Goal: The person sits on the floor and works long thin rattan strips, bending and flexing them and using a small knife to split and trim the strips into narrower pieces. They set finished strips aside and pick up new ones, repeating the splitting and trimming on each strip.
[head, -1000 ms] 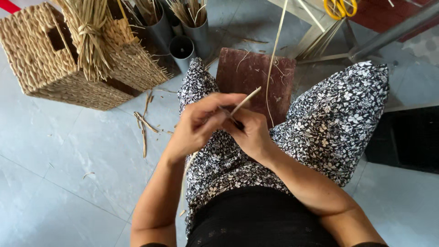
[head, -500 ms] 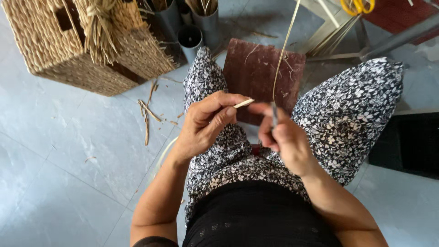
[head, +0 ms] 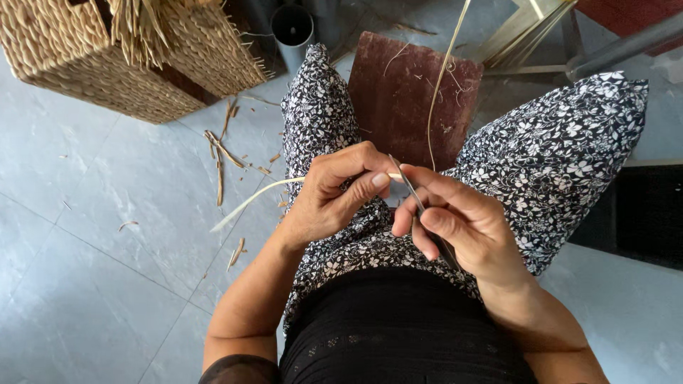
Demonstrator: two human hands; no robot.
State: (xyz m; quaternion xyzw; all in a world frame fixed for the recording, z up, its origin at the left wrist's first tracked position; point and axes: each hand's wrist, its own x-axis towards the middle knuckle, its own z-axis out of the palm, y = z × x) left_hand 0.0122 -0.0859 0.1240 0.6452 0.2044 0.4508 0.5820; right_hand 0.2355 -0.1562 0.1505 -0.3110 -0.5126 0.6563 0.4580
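Both hands now sit lower-centre: left hand (head: pixel 334 195) pinches pale reed strip (head: pixel 249 203) lying leftward; right hand (head: pixel 455 224) grips thin metal blade (head: pixel 407 186) touching it.

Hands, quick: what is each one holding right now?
Left hand: closed, pinching a pale reed strip that trails out to its left.
Right hand: closed around a thin metal blade, tip near the strip.

Grey tiled floor (head: pixel 85 284) bears woven basket (head: pixel 107 71), reed scraps (head: pixel 220 160).

No packages, labels, signs or screens in view.
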